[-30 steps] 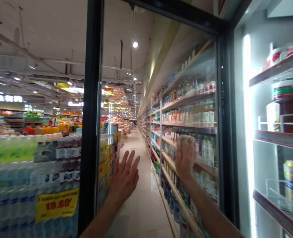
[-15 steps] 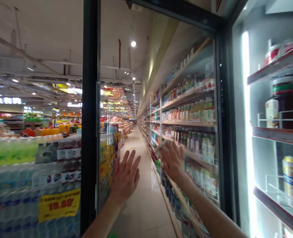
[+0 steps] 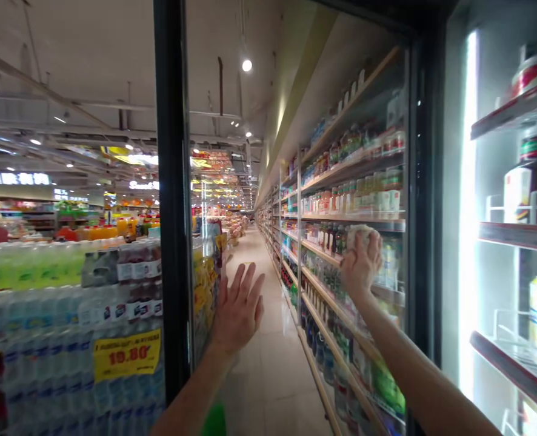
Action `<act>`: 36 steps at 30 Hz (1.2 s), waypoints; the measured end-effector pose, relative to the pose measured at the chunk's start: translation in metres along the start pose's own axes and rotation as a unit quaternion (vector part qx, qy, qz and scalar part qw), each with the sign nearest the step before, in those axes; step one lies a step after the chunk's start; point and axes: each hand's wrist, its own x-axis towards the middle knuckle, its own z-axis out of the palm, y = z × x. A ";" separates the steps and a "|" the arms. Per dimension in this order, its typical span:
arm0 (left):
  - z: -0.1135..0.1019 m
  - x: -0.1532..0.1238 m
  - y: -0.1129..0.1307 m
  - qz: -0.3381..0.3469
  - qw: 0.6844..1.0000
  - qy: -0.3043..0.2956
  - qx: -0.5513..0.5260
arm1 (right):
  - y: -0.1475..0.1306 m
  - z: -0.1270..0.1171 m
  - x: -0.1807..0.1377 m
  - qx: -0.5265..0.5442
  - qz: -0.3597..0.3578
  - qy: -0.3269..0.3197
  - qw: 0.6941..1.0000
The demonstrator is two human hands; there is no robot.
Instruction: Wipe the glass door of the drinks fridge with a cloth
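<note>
Here we are at the open glass door point(image 3: 173, 181), our right hand point(image 3: 362, 266) bent-fingered over a pale cloth point(image 3: 362, 232), holding it up against the pane on the side nearer the lit fridge point(image 3: 518, 235). Our left hand point(image 3: 241, 307) holds nothing, fingers spread before the glass; whether it touches, we can't tell. So cloth meets glass, work under way, but nothing marks parts covered from parts left, and we can't judge how much remains!
</note>
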 end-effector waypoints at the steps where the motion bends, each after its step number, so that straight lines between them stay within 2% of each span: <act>1: 0.000 0.000 0.000 0.001 1.000 0.000 -0.001 | -0.003 0.000 -0.002 0.009 -0.032 -0.021 0.999; 4: 0.001 0.000 -0.001 0.002 1.000 0.000 -0.005 | -0.013 -0.003 -0.013 0.064 -0.230 -0.130 0.962; 5: 0.001 0.000 -0.001 0.003 1.000 -0.001 -0.007 | -0.014 -0.004 -0.015 0.067 -0.243 -0.138 0.958; 6: 0.001 0.000 -0.001 0.002 1.000 0.000 -0.007 | -0.014 -0.004 -0.016 0.058 -0.212 -0.122 0.968; 8: 0.001 -0.001 -0.001 0.002 1.000 0.001 -0.007 | -0.012 -0.004 -0.016 0.018 -0.073 -0.048 0.996; 9: 0.001 -0.001 -0.001 0.003 1.000 0.001 -0.005 | -0.013 -0.004 -0.016 0.003 -0.021 -0.024 0.999; 10: 0.001 -0.001 -0.001 0.005 1.000 0.000 -0.003 | -0.014 -0.005 -0.017 0.001 -0.011 -0.023 1.000; 11: 0.001 -0.001 -0.001 0.007 1.000 0.000 -0.002 | -0.017 -0.006 -0.020 0.012 -0.047 -0.044 0.998; 12: 0.000 0.000 -0.001 0.008 1.000 0.000 -0.001 | -0.019 -0.007 -0.023 0.032 -0.114 -0.079 0.990; 14: 0.000 0.000 -0.001 0.008 1.000 -0.002 -0.003 | -0.020 -0.008 -0.027 0.066 -0.237 -0.137 0.959; 15: 0.000 0.000 -0.001 0.006 1.000 -0.003 -0.004 | -0.016 -0.008 -0.027 0.068 -0.249 -0.143 0.956; 16: -0.001 0.000 -0.001 0.004 1.000 -0.004 -0.003 | -0.011 -0.007 -0.025 0.058 -0.218 -0.125 0.966; 18: -0.001 0.000 0.000 0.003 1.000 -0.007 0.001 | -0.002 -0.004 -0.017 0.022 -0.076 -0.046 0.996; 19: -0.001 0.000 0.000 0.004 1.000 -0.010 0.004 | 0.001 -0.003 -0.014 0.008 -0.012 -0.011 1.000; 20: -0.001 0.000 0.000 0.006 1.000 -0.013 0.006 | 0.000 -0.003 -0.012 0.004 0.020 0.007 1.000; 21: -0.001 0.000 0.000 0.007 1.000 -0.015 0.008 | -0.004 -0.003 -0.013 0.011 0.011 -0.003 1.000; 22: -0.001 -0.001 0.000 0.008 1.000 -0.016 0.010 | -0.010 -0.005 -0.016 0.027 -0.042 -0.039 0.998; 24: -0.002 -0.001 0.000 0.008 1.000 -0.020 0.011 | -0.021 -0.009 -0.022 0.069 -0.194 -0.132 0.970; 25: -0.002 -0.001 0.000 0.007 1.000 -0.021 0.012 | -0.024 -0.010 -0.024 0.081 -0.247 -0.156 0.953; 26: -0.003 -0.001 0.000 0.006 1.000 -0.022 0.013 | -0.025 -0.010 -0.024 0.082 -0.263 -0.157 0.948; 27: -0.003 -0.001 0.000 0.007 1.000 -0.024 0.013 | -0.023 -0.009 -0.022 0.071 -0.237 -0.136 0.959; 29: -0.004 -0.001 0.001 0.011 0.999 -0.027 0.015 | -0.017 -0.006 -0.013 0.032 -0.101 -0.057 0.993; 30: -0.004 -0.001 0.001 0.012 0.999 -0.026 0.017 | -0.015 -0.004 -0.010 0.016 -0.039 -0.026 0.999; 31: -0.004 0.000 0.001 0.014 0.999 -0.024 0.019 | -0.015 -0.003 -0.008 0.009 -0.010 -0.014 1.000; 32: -0.004 0.000 0.000 0.015 0.999 -0.023 0.019 | -0.016 -0.002 -0.008 0.013 -0.026 -0.028 0.999; 35: -0.004 0.000 0.000 0.010 1.000 -0.020 0.014 | -0.021 -0.004 -0.015 0.051 -0.210 -0.130 0.968; 36: -0.003 0.000 0.000 0.008 1.000 -0.021 0.012 | -0.021 -0.004 -0.017 0.056 -0.236 -0.140 0.960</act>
